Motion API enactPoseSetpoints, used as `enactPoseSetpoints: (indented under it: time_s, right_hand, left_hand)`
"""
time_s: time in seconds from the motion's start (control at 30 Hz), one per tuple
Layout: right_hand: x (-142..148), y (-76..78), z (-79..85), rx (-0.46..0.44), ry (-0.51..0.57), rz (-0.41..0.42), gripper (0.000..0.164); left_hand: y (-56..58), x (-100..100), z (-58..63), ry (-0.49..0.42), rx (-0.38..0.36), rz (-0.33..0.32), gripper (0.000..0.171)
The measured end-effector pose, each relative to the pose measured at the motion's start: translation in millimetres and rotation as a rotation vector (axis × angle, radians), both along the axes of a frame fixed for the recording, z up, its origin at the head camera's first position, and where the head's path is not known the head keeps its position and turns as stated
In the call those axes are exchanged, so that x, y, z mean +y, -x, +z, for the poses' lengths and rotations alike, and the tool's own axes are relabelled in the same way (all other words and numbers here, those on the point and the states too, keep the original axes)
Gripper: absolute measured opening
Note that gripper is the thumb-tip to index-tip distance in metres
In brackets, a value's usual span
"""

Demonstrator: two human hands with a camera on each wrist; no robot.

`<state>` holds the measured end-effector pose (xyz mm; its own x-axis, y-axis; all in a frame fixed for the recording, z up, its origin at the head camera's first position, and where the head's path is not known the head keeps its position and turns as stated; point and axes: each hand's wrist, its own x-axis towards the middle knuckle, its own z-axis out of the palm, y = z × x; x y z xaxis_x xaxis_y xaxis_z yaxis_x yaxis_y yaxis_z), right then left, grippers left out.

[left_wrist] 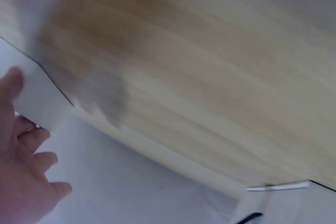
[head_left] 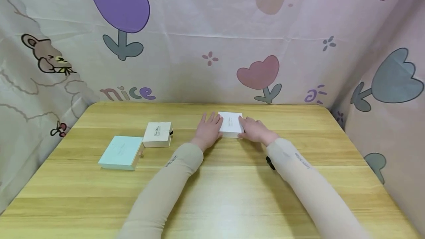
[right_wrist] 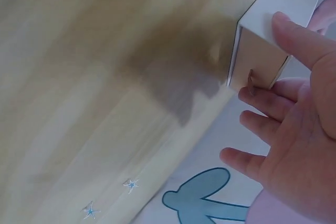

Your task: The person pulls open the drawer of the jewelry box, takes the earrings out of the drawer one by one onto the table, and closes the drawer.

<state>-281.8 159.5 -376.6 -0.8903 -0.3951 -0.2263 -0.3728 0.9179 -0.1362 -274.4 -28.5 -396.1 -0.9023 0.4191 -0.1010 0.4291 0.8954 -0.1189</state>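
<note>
A white drawer-style box (head_left: pixel 230 124) with small print on its lid lies near the table's back edge, between both hands. On its left end is my left hand (head_left: pixel 208 130), fingers spread, the thumb (left_wrist: pixel 13 82) on the box's front wall and a forefinger by its top edge. My right hand (head_left: pixel 257 130) holds the opposite end. There the thumb (right_wrist: pixel 294 32) presses the front wall and the forefinger touches the side with a small ribbon tab (right_wrist: pixel 251 81). Part of the lid is hidden by the fingers.
To the left, a cream box (head_left: pixel 157 134) with a black ribbon tab stands against a larger pale mint box (head_left: pixel 121 153). The wooden table (head_left: pixel 229 194) ends at a printed cloth backdrop (head_left: pixel 186 47) behind and at the sides.
</note>
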Motion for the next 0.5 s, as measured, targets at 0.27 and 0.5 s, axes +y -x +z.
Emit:
enactPoseSetpoints:
  time_s: [0.27,0.5]
  right_hand:
    - [-3.2,13.3,2.8,-0.002,-0.008,-0.054,0.078]
    - [-1.7,10.1,-0.3,-0.036,0.066,-0.071,0.082]
  left_hand:
    - [4.4,15.0,3.9,0.052,0.115,0.053,0.055]
    - [2.5,11.7,7.2,0.021,0.004,0.065,0.064]
